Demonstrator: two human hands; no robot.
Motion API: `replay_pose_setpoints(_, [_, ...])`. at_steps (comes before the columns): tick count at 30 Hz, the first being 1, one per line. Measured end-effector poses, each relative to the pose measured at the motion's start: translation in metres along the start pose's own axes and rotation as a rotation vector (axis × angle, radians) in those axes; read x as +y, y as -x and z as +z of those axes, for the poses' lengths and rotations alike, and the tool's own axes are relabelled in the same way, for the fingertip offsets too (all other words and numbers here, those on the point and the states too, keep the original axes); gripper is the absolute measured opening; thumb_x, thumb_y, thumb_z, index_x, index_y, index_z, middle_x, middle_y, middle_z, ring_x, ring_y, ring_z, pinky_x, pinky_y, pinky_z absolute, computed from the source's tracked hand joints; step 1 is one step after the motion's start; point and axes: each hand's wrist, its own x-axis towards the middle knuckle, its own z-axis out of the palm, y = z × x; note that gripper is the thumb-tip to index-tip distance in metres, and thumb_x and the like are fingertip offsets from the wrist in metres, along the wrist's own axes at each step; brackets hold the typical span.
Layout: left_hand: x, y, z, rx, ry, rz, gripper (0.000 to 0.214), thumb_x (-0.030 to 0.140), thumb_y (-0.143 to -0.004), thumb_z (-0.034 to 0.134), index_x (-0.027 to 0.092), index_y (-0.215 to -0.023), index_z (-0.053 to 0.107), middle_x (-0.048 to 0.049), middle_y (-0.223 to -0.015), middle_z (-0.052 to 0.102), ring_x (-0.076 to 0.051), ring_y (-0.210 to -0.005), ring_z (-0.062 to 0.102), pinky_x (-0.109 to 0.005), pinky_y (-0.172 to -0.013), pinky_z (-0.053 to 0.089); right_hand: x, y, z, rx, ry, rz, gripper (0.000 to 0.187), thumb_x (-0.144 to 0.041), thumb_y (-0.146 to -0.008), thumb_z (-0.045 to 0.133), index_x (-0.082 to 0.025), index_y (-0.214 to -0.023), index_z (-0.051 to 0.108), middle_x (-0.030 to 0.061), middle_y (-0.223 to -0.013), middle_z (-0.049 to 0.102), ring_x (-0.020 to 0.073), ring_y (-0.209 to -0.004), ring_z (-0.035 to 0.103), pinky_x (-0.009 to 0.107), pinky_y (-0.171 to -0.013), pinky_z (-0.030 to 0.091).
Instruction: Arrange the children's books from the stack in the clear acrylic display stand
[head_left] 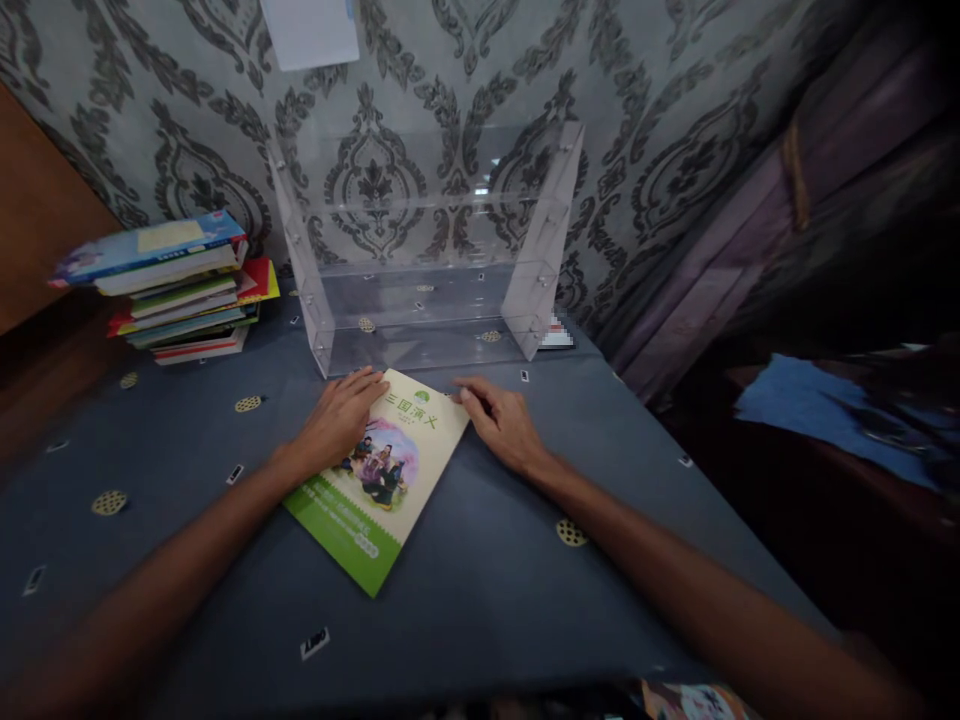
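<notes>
A thin book (379, 480) with a cream and green cover and a cartoon picture lies flat on the dark blue tablecloth (480, 580), turned at an angle. My left hand (339, 417) rests palm down on its upper left part, fingers stretched over the top edge. My right hand (501, 421) lies at the book's upper right corner, fingers curled against that edge. Just behind the book stands an empty clear acrylic shelf (427, 250) against the wall.
A stack of several colourful books (180, 290) sits at the back left of the table. Patterned grey wallpaper (675, 150) lies behind, with a white sheet (311, 32) pinned up. A purple curtain (787, 230) and dark clutter with blue cloth (817, 410) are to the right.
</notes>
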Motion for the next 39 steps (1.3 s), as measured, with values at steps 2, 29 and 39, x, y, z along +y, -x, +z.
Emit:
replay_pose_setpoints(2, [0.004,-0.002,-0.001,0.014,-0.033,0.003,0.044,0.012,-0.095,0.038,0.016,-0.132,0.061,-0.0128,-0.143,0.06,-0.027,-0.14,0.047,-0.051,-0.112,0.042,0.0,0.001,0.0,0.009,-0.028,-0.003,0.033,-0.029,-0.097,0.045,-0.019,-0.116,0.071,0.0066,-0.096,0.077,0.0218,-0.082,0.07,0.033,-0.075,0.052])
replay_pose_setpoints(29, [0.075,-0.012,-0.02,-0.06,-0.14,-0.002,0.032,0.031,-0.104,0.041,0.017,-0.124,0.062,-0.0115,-0.132,0.064,-0.026,-0.124,0.056,-0.042,-0.105,0.045,0.014,-0.006,0.0,-0.03,-0.242,0.066,0.031,-0.012,-0.089,0.05,-0.016,-0.112,0.071,0.0069,-0.099,0.078,0.0205,-0.089,0.073,0.035,-0.082,0.056])
replay_pose_setpoints(39, [0.134,-0.019,-0.023,-0.196,-0.356,-0.07,0.043,0.048,-0.096,0.054,0.014,-0.122,0.056,-0.0206,-0.129,0.062,-0.035,-0.12,0.057,-0.047,-0.094,0.05,0.021,-0.011,0.003,-0.009,-0.455,0.116,0.032,-0.01,-0.091,0.047,-0.016,-0.114,0.068,0.0059,-0.092,0.078,0.0164,-0.086,0.073,0.031,-0.079,0.058])
